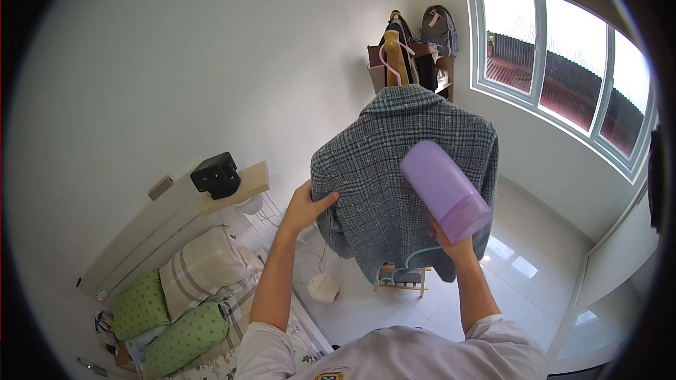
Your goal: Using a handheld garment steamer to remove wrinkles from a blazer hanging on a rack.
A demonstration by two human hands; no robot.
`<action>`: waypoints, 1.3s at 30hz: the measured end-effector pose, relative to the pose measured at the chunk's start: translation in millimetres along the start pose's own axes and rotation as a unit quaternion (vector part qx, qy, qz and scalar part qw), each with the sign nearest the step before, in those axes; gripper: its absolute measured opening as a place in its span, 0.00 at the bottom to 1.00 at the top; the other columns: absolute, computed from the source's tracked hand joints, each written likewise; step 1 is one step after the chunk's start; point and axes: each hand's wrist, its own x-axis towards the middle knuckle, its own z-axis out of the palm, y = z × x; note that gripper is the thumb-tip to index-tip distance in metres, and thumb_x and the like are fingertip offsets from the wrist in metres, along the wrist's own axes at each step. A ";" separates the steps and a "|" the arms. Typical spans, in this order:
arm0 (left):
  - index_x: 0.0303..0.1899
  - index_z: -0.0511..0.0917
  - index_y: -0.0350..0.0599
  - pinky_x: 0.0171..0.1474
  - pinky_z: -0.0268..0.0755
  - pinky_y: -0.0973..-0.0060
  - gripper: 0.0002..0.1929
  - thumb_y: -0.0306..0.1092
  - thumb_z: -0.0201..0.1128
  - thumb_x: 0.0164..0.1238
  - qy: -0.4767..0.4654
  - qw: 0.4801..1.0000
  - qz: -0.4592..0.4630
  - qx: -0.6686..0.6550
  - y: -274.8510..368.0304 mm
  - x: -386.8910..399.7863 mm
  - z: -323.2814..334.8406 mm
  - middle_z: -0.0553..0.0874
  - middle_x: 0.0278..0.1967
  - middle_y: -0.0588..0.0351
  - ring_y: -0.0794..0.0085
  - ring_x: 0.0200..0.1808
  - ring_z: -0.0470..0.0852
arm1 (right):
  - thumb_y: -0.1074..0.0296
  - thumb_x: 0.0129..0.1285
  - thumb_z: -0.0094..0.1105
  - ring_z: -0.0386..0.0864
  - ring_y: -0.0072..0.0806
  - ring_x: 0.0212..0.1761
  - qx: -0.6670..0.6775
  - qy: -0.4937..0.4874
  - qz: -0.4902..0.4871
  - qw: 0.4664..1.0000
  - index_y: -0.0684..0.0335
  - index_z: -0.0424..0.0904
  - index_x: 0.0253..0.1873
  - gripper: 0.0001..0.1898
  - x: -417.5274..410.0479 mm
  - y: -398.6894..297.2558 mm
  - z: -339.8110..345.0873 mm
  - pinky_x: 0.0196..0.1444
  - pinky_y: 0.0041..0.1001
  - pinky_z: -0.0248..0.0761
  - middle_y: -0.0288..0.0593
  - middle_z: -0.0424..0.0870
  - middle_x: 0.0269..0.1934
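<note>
A grey tweed-like checked jacket [369,163] hangs before me with its back towards me, on a pink hanger [388,69] whose hook shows above the collar. My left hand [308,208] grips the jacket at its left side, the thumb in front and the fingers hidden behind the cloth. In my right hand [457,246] is a purple handheld garment steamer [443,184], tilted across the right half of the jacket's back. Its body hides most of my fingers. A teal cord [417,254] curves below the jacket's hem near my right wrist.
A bed with a plaid pillow [198,269] and a green bolster [187,338] lies at the left. Above it, a black device [216,175] sits on a wooden ledge. A small stool [404,281] and white round object [323,288] stand on the tiled floor. Shelves hold a backpack [439,31].
</note>
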 end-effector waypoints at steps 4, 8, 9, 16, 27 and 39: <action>0.53 0.81 0.32 0.53 0.77 0.72 0.20 0.35 0.71 0.67 0.029 0.997 -0.057 -0.037 -19.9 -49.8 14.4 0.88 0.47 0.52 0.72 0.47 0.85 | 0.76 0.64 0.61 0.79 0.24 0.26 0.027 -0.025 0.009 0.999 0.66 0.79 0.44 0.05 26.4 -29.9 18.5 0.28 0.27 0.74 0.38 0.79 0.26; 0.51 0.82 0.33 0.49 0.76 0.77 0.15 0.34 0.69 0.70 0.074 0.994 -0.069 -0.037 -49.2 -89.2 16.9 0.89 0.43 0.56 0.77 0.43 0.83 | 0.76 0.54 0.66 0.79 0.48 0.57 0.126 -0.114 0.065 0.983 0.66 0.80 0.53 0.20 35.0 -77.9 32.9 0.59 0.40 0.71 0.52 0.82 0.52; 0.51 0.82 0.33 0.48 0.75 0.78 0.14 0.33 0.67 0.71 0.082 0.994 -0.064 -0.043 -56.8 -95.3 15.7 0.88 0.42 0.57 0.78 0.42 0.83 | 0.76 0.53 0.66 0.79 0.48 0.57 0.167 -0.118 0.116 0.972 0.67 0.80 0.53 0.20 34.6 -83.9 37.3 0.59 0.40 0.71 0.51 0.82 0.52; 0.51 0.80 0.32 0.46 0.73 0.80 0.12 0.31 0.64 0.73 0.122 0.990 -0.036 -0.061 -99.8 -124.2 1.5 0.88 0.40 0.58 0.81 0.40 0.81 | 0.71 0.65 0.63 0.72 0.22 0.18 0.065 0.006 0.043 0.997 0.67 0.78 0.38 0.06 47.5 -49.2 56.1 0.19 0.26 0.64 0.36 0.74 0.20; 0.55 0.78 0.30 0.44 0.72 0.84 0.13 0.29 0.62 0.75 0.205 0.973 -0.016 -0.104 -97.3 -144.8 24.7 0.87 0.41 0.59 0.82 0.38 0.81 | 0.77 0.57 0.63 0.81 0.43 0.48 -0.039 -0.137 -0.128 0.981 0.67 0.80 0.50 0.14 8.7 -72.4 58.3 0.50 0.37 0.73 0.48 0.83 0.43; 0.54 0.78 0.30 0.47 0.71 0.84 0.13 0.30 0.62 0.76 0.202 0.975 -0.014 -0.093 -72.7 -161.4 22.6 0.87 0.43 0.57 0.81 0.41 0.81 | 0.63 0.67 0.64 0.72 0.20 0.18 0.168 0.006 0.221 0.961 0.66 0.78 0.38 0.11 63.4 -81.6 9.3 0.19 0.25 0.62 0.35 0.74 0.20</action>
